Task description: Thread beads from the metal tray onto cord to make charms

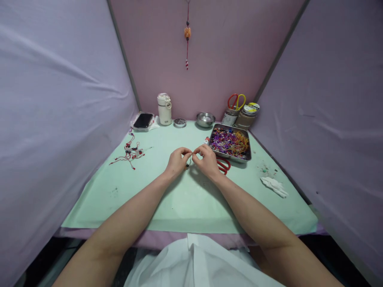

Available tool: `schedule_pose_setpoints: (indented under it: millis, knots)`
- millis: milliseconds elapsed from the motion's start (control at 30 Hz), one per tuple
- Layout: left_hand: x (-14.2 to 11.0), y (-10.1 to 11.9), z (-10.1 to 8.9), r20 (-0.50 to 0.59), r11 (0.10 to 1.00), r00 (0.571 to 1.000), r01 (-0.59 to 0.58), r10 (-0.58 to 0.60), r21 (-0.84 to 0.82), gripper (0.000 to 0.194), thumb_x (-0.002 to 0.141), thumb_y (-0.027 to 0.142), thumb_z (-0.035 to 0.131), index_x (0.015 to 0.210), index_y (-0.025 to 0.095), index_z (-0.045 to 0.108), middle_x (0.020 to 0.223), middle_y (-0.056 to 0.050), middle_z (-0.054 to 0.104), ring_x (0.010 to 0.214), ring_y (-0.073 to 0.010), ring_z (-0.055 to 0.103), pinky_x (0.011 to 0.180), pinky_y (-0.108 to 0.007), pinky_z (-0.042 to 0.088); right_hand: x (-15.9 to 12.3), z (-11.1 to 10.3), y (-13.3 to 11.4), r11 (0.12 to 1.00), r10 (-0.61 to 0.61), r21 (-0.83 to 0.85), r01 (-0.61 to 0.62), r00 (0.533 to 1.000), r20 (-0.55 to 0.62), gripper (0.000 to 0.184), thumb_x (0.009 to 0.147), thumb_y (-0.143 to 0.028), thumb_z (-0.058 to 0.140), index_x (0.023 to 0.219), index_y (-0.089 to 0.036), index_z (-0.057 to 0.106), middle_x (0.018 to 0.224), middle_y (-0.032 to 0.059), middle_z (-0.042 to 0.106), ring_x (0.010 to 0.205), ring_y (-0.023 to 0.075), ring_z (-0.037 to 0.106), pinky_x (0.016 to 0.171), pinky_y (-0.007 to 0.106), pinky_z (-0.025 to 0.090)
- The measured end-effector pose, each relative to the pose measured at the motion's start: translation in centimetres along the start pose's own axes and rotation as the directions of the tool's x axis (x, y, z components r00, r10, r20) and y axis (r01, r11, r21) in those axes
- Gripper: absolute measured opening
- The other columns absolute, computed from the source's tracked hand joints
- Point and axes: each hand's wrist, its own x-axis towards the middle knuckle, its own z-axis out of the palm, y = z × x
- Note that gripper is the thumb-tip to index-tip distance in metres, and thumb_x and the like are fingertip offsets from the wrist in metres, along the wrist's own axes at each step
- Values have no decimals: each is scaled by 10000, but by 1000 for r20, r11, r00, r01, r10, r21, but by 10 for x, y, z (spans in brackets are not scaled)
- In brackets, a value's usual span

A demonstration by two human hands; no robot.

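Both hands meet over the middle of the green-covered table (pixel 191 207), fingertips pinched close together. Between them hangs a thin beaded cord (pixel 188 164) with a dark bead near its lower end. My left hand (pixel 178 161) pinches it from the left and my right hand (pixel 206 159) from the right. The exact spot where the fingers grip is too small to make out. Red-handled scissors (pixel 224 165) lie beside my right hand, partly hidden by it. Just behind that hand is a metal tray (pixel 245 157) full of purple beads and gold cords.
Finished-looking red cord strands with beads (pixel 133 152) lie at left. Along the back stand a phone (pixel 143 120), a white bottle (pixel 164 109), a small round tin (pixel 180 122), a steel bowl (pixel 205 119) and jars (pixel 247 116). A crumpled tissue (pixel 274 186) lies at right.
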Motion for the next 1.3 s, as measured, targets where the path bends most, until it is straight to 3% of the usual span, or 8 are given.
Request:
schedule_pose_setpoints:
  millis: [167,333,500,767,867,1000,1133,1300]
  knots:
    - [-2,-1,-1,38,951,980,-199,195,238,128,827,228,518,817,191,640,860,-58,657,874,-198,551,828,-340,403,3,-1,2,991,105,87,-106,994,21,18,673,-205,547,661,-198,558,731,1,527,675,151,471,682,294,390]
    - [-3,0,-4,91,888,966,-259,243,381,126,848,234,502,862,198,622,899,-73,645,915,-225,520,851,-360,365,3,4,8,969,207,123,-216,975,85,70,686,-245,527,670,-190,568,703,-2,542,656,147,476,672,291,387]
    - [-2,-1,-3,71,922,972,-237,226,306,126,842,216,490,848,197,614,875,-71,630,885,-215,514,829,-341,371,2,6,9,959,254,83,-272,950,184,136,724,-296,498,681,-188,570,664,-12,547,629,142,479,669,289,387]
    - [-5,-2,1,56,945,970,-245,238,219,124,828,195,476,819,196,599,849,-58,630,854,-200,515,817,-322,376,5,-3,3,954,295,-14,-298,937,189,124,651,-300,533,608,-190,571,639,-2,574,638,152,488,649,280,373]
    - [-5,1,1,9,967,980,-199,200,162,115,819,208,493,809,195,607,840,-54,632,848,-191,527,825,-321,385,6,-6,0,929,345,45,-368,902,258,144,656,-305,512,588,-185,553,599,-15,549,590,138,467,591,263,351]
    - [-4,2,3,-27,997,999,-25,23,-78,103,782,249,535,804,189,617,806,-37,645,769,-167,557,761,-302,420,5,-5,-4,869,386,183,-460,861,332,165,657,-320,499,565,-184,494,537,-42,457,520,105,383,517,243,287]
    - [-1,3,3,15,942,991,128,-130,-310,152,724,304,589,788,172,630,788,-45,654,720,-152,563,695,-283,427,4,-2,-4,820,428,236,-521,833,349,184,645,-339,528,559,-186,473,506,-58,399,488,88,327,483,234,239]
    - [1,3,3,57,859,973,225,-225,-460,213,674,344,636,783,161,636,792,-61,666,696,-136,548,653,-264,408,4,-2,-3,794,447,246,-556,807,385,160,634,-328,547,590,-176,524,505,-57,410,469,80,315,458,225,223]
